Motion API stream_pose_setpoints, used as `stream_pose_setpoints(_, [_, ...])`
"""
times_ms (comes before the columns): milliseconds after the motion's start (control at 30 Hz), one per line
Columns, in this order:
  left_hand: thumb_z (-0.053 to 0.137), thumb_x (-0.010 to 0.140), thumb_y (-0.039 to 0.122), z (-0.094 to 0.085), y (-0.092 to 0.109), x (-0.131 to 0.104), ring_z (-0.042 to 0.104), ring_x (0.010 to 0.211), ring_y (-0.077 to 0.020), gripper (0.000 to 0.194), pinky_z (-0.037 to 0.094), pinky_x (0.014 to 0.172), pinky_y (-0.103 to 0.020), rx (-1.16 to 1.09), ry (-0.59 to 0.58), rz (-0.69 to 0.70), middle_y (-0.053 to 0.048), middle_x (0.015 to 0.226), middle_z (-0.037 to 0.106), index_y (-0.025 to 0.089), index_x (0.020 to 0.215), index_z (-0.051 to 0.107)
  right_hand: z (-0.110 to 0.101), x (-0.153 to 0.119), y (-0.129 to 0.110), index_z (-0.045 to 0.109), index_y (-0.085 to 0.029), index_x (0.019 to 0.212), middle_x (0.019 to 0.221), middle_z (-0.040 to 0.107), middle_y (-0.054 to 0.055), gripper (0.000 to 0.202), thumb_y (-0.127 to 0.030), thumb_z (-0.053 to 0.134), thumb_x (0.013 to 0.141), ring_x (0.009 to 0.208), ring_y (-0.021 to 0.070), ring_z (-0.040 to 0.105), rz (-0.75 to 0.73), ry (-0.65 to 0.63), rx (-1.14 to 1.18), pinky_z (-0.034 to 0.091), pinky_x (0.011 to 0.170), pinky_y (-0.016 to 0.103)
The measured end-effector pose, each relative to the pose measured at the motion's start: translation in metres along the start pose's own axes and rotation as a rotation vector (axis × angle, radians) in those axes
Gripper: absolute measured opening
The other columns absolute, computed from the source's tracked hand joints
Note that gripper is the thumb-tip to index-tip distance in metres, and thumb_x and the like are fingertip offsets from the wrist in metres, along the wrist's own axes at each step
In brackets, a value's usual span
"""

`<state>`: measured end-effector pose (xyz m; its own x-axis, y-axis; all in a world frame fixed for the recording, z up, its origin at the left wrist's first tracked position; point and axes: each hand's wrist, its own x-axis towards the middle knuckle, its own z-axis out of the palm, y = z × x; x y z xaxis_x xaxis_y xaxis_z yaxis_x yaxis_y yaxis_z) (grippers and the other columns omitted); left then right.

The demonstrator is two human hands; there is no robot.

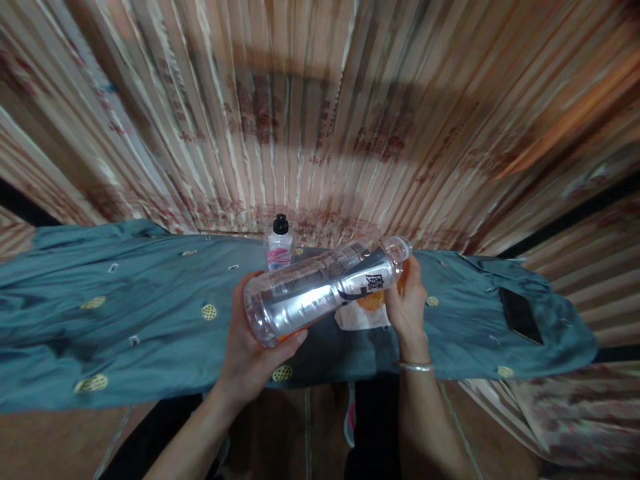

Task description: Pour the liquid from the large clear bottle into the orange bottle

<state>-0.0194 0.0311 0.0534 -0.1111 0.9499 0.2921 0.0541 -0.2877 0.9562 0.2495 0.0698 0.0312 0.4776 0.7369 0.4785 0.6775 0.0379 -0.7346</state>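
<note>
A large clear plastic bottle with a silver label (320, 290) is held tilted above the cloth-covered board, its neck up to the right. My left hand (253, 353) wraps round its base, thumb underneath. At the neck, my right hand (407, 300) has its fingers closed, partly hidden behind the bottle. Behind the large bottle stands a small bottle with a black cap and pink label (279, 247). Below the bottle's neck, a white cloth or paper (363, 316) lies on the board, with something orange (371, 301) over it, partly covered.
The long board has a teal patterned cloth (165, 300). A dark phone (521, 316) lies at its right end. Striped, printed curtains (320, 133) hang right behind the board. My legs are below its front edge, above a tiled floor (280, 433).
</note>
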Motion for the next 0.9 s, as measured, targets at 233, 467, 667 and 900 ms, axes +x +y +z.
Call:
stream_pose_setpoints(233, [0.095, 0.065, 0.040, 0.001, -0.010, -0.004, 0.077, 0.109, -0.0308, 0.081, 0.068, 0.092, -0.046, -0.019, 0.036, 0.051, -0.003, 0.123, 0.075, 0.036, 0.136, 0.056, 0.004, -0.001, 0.005, 0.059, -0.015, 0.145, 0.118, 0.079, 0.018, 0.070, -0.061, 0.053, 0.093, 0.103, 0.0362, 0.076, -0.027, 0.037, -0.027, 0.059, 0.090, 0.049])
stream_pose_setpoints(467, [0.095, 0.064, 0.035, 0.004, -0.012, -0.004, 0.076, 0.111, -0.0310, 0.081, 0.069, 0.090, -0.045, -0.010, 0.044, 0.034, -0.003, 0.126, 0.073, 0.035, 0.136, 0.057, 0.003, 0.000, 0.006, 0.060, -0.012, 0.141, 0.116, 0.079, 0.021, 0.071, -0.061, 0.055, 0.090, 0.101, 0.0393, 0.075, -0.008, 0.054, -0.062, 0.059, 0.088, 0.051])
stream_pose_setpoints(667, [0.093, 0.063, 0.029, 0.002, -0.002, -0.001, 0.076, 0.110, -0.0295, 0.081, 0.068, 0.093, -0.045, -0.016, 0.006, -0.019, -0.003, 0.121, 0.073, 0.033, 0.134, 0.053, 0.002, 0.002, 0.005, 0.060, -0.012, 0.138, 0.113, 0.078, 0.019, 0.071, -0.063, 0.054, 0.089, 0.098, 0.0373, 0.075, -0.016, 0.043, -0.058, 0.058, 0.090, 0.051])
stream_pose_setpoints(900, [0.093, 0.060, 0.031, 0.003, 0.004, 0.001, 0.076, 0.106, -0.0291, 0.082, 0.068, 0.087, -0.043, -0.013, 0.003, -0.006, -0.004, 0.118, 0.072, 0.030, 0.131, 0.053, 0.002, 0.002, 0.005, 0.062, -0.013, 0.135, 0.109, 0.079, 0.018, 0.068, -0.062, 0.054, 0.089, 0.091, 0.0352, 0.075, -0.021, 0.057, -0.073, 0.058, 0.084, 0.048])
